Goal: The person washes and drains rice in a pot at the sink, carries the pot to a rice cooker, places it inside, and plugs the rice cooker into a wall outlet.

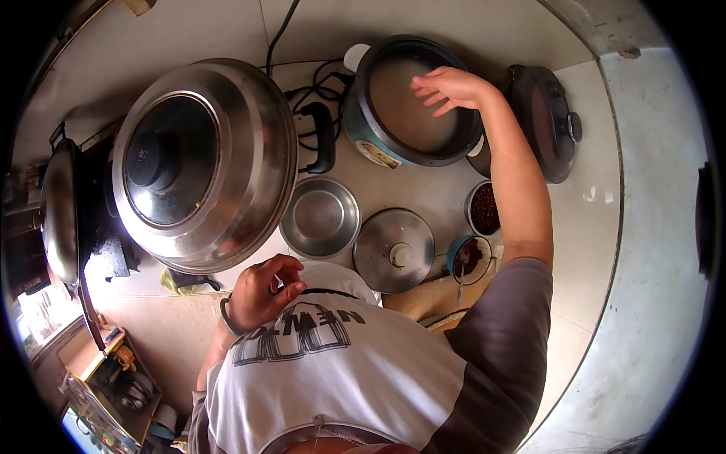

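Observation:
My right hand hangs over the electric pot at the back, fingers stretched apart with nothing in them. Inside that pot is a cloudy, pale liquid; I cannot tell whether my fingertips touch it. My left hand is held near the front of my shirt, its fingers loosely curled and nothing visible in them. Closest to it are a large steel steamer pot with a domed, glass-centred lid and a shallow metal bowl.
A round metal lid lies on the counter. To its right stand a bowl of small brown pieces and a cup of dark red paste with a spoon. A dark oval lid leans at the right. Black cables run behind; a wok is left.

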The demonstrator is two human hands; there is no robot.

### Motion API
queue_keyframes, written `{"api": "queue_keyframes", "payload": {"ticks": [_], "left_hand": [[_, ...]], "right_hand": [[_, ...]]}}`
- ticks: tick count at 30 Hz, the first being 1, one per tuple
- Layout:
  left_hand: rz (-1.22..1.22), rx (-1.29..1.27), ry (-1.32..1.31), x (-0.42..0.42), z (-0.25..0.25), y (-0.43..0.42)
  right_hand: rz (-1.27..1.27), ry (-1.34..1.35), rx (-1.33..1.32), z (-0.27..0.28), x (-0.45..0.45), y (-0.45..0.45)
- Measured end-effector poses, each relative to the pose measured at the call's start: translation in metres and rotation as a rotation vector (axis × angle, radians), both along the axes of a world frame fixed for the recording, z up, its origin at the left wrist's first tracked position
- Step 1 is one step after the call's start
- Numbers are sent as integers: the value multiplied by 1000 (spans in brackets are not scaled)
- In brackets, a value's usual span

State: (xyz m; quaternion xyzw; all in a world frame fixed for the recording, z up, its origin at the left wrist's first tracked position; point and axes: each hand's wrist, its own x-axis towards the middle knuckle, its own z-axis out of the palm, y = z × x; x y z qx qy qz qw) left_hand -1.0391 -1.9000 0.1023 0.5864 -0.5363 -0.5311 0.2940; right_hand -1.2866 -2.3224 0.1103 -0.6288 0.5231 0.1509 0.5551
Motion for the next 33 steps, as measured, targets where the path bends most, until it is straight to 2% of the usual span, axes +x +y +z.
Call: {"api": "queue_keyframes", "payload": {"ticks": [6,11,17,20,24,26,28,30,31,33], "left_hand": [[8,-19,-14,0,2,0],[22,-24,-24,-1,4,0],[51,-5,-31,3,0,4],[58,-7,-47,3,0,6],[58,-18,-46,3,2,6],[43,-23,-46,1,2,6],[22,-29,-67,1,3,2],[4,-20,-94,-2,3,0],[-4,-37,-93,-3,5,-3],[-16,-17,-94,-5,5,-4]], "right_hand": [[19,6,-12,13,5,3],[21,78,-62,-8,10,20],[63,13,-98,-1,6,23],[99,-6,-217,16,6,28],[-24,-374,-398,11,-5,57],[274,102,-942,-5,-3,99],[350,-150,-1325,-15,0,125],[314,-58,-1154,-14,5,147],[235,-139,-1092,-17,7,157],[165,-193,-1116,-19,5,162]]}}
